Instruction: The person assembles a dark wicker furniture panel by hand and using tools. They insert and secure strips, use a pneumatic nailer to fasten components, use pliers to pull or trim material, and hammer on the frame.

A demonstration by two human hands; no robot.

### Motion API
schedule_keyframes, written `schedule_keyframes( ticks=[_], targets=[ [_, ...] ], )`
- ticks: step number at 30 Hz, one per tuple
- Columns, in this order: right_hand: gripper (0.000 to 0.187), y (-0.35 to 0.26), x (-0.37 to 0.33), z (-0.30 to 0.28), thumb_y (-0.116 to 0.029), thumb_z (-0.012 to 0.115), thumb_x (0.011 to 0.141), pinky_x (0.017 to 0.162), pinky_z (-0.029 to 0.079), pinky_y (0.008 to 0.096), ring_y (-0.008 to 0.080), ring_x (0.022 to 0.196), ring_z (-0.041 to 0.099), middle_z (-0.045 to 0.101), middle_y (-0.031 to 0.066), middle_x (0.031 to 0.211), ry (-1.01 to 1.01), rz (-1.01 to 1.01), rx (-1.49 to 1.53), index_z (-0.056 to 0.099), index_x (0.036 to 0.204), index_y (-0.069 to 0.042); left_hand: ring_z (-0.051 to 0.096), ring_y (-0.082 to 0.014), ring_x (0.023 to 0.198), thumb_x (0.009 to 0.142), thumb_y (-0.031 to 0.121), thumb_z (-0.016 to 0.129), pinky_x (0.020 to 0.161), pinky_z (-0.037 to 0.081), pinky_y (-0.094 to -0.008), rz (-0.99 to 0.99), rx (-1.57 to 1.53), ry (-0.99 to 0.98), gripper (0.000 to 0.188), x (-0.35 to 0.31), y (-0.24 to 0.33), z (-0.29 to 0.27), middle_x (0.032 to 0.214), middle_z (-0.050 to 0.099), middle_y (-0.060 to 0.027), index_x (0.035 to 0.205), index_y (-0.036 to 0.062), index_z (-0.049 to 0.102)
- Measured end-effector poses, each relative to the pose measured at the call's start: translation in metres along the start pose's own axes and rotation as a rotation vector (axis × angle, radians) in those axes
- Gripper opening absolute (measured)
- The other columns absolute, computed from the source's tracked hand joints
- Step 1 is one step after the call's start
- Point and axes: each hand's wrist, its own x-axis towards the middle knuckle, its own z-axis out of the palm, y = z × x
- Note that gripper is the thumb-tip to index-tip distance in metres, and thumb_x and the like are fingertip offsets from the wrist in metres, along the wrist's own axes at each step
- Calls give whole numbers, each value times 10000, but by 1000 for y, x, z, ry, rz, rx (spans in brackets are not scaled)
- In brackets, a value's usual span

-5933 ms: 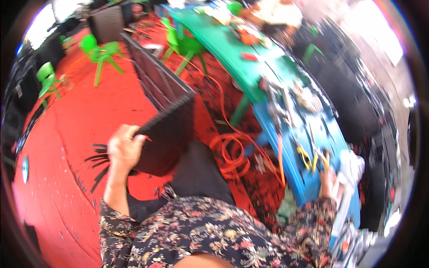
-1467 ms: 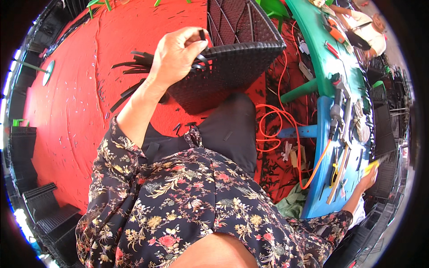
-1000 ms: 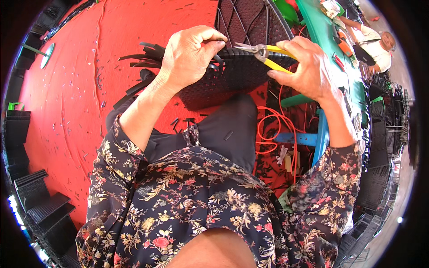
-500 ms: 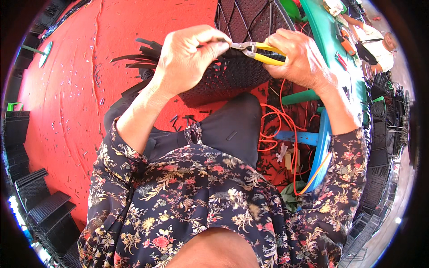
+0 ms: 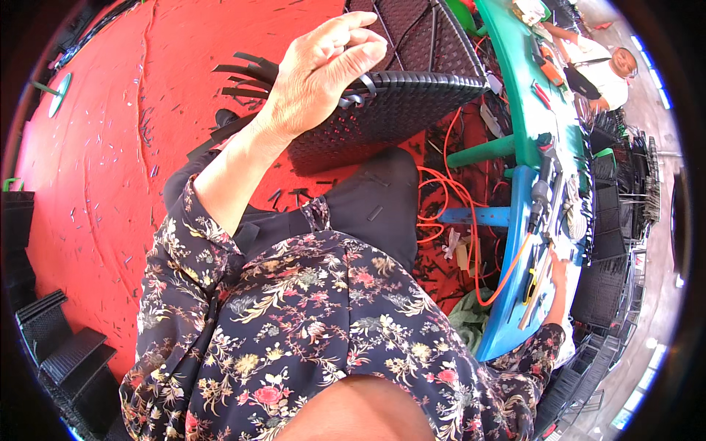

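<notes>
Just above a shiny strip loop (image 5: 371, 85), the fingers (image 5: 356, 59) of the left hand (image 5: 312, 81) were relaxed and parted, thumb below the others, with nothing to be seen between them. Below and to the right lay the black woven box (image 5: 404, 110), tilted in front of the knee (image 5: 382, 206). Its near rim (image 5: 434, 82) ran long-ways from beneath that hand toward the right, and the loop sat at the left end of it. The left hand was clearly the nearer one. Beside its wrist, loose strips (image 5: 246, 77) fanned out leftward.

Well apart, the right hand (image 5: 560, 278) reached over the blue counter (image 5: 504, 334); its fingertips were too small and hidden to tell whether they gripped anything. Near it lay a stick (image 5: 535, 303) and a yellow-handled tool (image 5: 530, 285), with a drill (image 5: 543, 187) farther off. An orange hose (image 5: 478, 275) hung at the counter's edge. Past the green counter (image 5: 507, 44) was a co-worker (image 5: 603, 73).
</notes>
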Motion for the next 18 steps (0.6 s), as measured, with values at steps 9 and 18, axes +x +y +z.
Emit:
schedule_keyframes(
  ticks=[9,18],
  targets=[
    [462,-378,-202,-70,-162,650,849,950,436,324,217,1131,552,591,130,1184,-127,-1122,816,508,1261,-8,562,-136,929,914,396,563,838,433,-264,30,121,14,593,5,1,3,1012,632,-83,1271,-66,459],
    [445,-573,-291,-58,-120,678,732,708,507,393,325,785,643,650,149,805,60,-1613,700,558,1150,-27,409,-241,1255,923,282,564,1039,310,-348,2,137,129,607,0,-18,5,1318,455,-190,1360,-67,329]
  ],
)
